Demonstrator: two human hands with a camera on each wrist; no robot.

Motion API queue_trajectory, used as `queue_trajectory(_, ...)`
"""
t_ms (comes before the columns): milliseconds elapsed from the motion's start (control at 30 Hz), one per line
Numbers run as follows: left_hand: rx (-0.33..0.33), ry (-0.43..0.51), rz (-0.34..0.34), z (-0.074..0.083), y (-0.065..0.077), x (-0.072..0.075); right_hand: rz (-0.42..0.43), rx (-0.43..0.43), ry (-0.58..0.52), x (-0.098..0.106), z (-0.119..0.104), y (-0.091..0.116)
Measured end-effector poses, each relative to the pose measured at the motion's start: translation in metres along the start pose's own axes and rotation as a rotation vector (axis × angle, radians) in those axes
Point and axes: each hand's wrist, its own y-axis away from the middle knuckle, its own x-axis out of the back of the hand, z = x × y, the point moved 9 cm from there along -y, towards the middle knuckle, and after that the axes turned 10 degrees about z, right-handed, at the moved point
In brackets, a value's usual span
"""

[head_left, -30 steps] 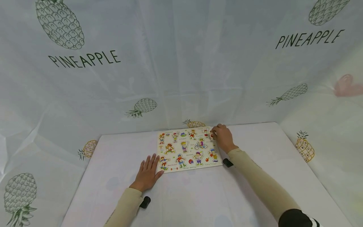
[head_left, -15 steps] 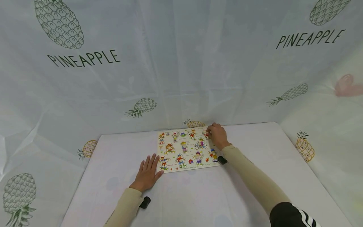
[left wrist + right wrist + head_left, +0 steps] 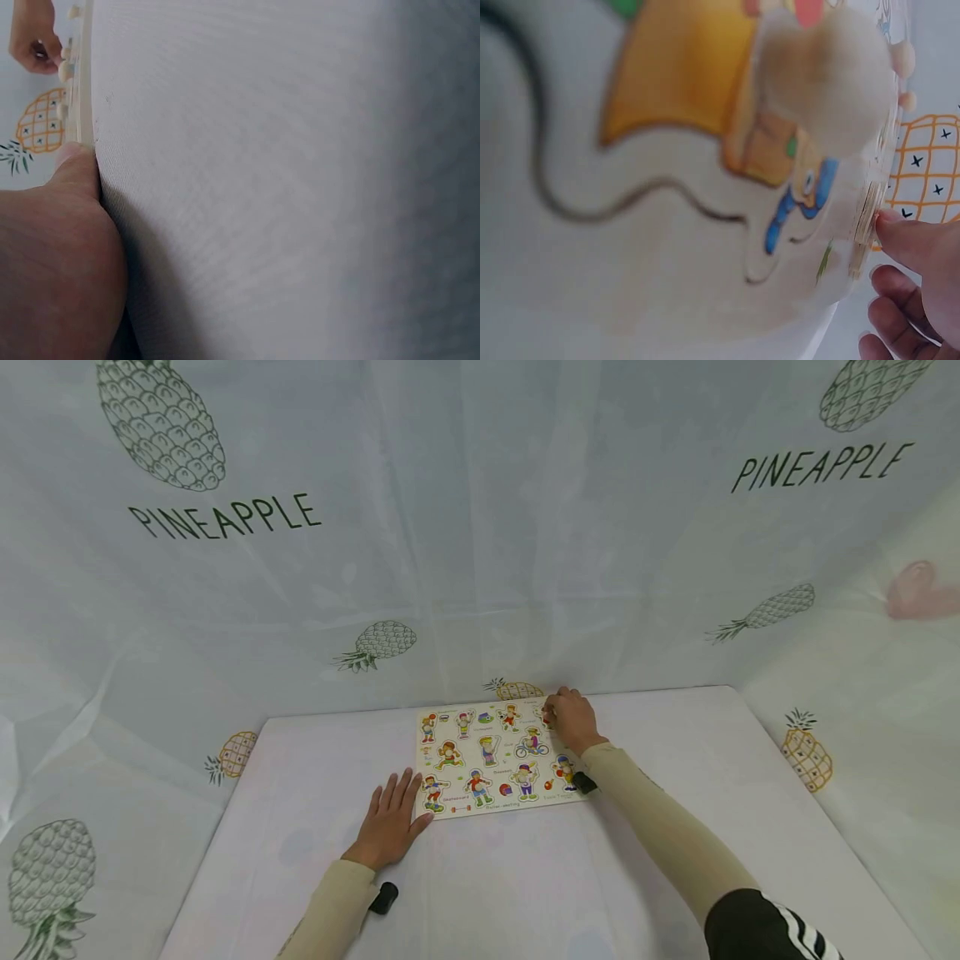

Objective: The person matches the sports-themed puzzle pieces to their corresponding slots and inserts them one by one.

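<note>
A wooden knob puzzle board (image 3: pixel 471 753) with cartoon sports figures lies at the back of the table. My left hand (image 3: pixel 386 822) rests flat with fingers spread at its left edge, the thumb by the front corner. In the left wrist view the thumb (image 3: pixel 75 169) meets the board's side. My right hand (image 3: pixel 572 720) is over the board's upper right part, pinching a puzzle piece that the fingers mostly hide. In the right wrist view the thumb (image 3: pixel 904 236) presses the layered wooden edge of that piece (image 3: pixel 866 214), with the other fingers curled below.
A large round knob (image 3: pixel 832 82) on a nearby piece stands up close to the right wrist camera. Black wrist devices sit under the left wrist (image 3: pixel 384 897) and the right wrist (image 3: pixel 583 782). Behind the white table (image 3: pixel 480 885) hangs a pineapple-print curtain (image 3: pixel 480 568).
My right hand has moved left from the board's right edge onto its upper right part, shifting only slightly in the last half second. The left hand has stayed put.
</note>
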Motion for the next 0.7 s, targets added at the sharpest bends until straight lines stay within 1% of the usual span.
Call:
queue_trajectory(133, -0.009, -0.013, 0.012, -0.0004, -0.0004, -0.0007, 0.012, 0.018, 0.003, -0.0005, -0.0015, -0.002)
queue_trajectory(467, -0.009, -0.005, 0.016, -0.0017, -0.0008, -0.0013, 0.011, 0.009, -0.013, -0.0004, -0.0042, -0.0061)
queue_trajectory(567, -0.003, -0.004, 0.007, -0.0019, -0.0009, -0.0015, -0.002, 0.007, -0.01, -0.0014, -0.0034, -0.0068)
queue_trajectory(700, 0.0, 0.006, -0.006, -0.0018, -0.0009, -0.002, -0.036, -0.018, -0.013, -0.0029, 0.0006, -0.0058)
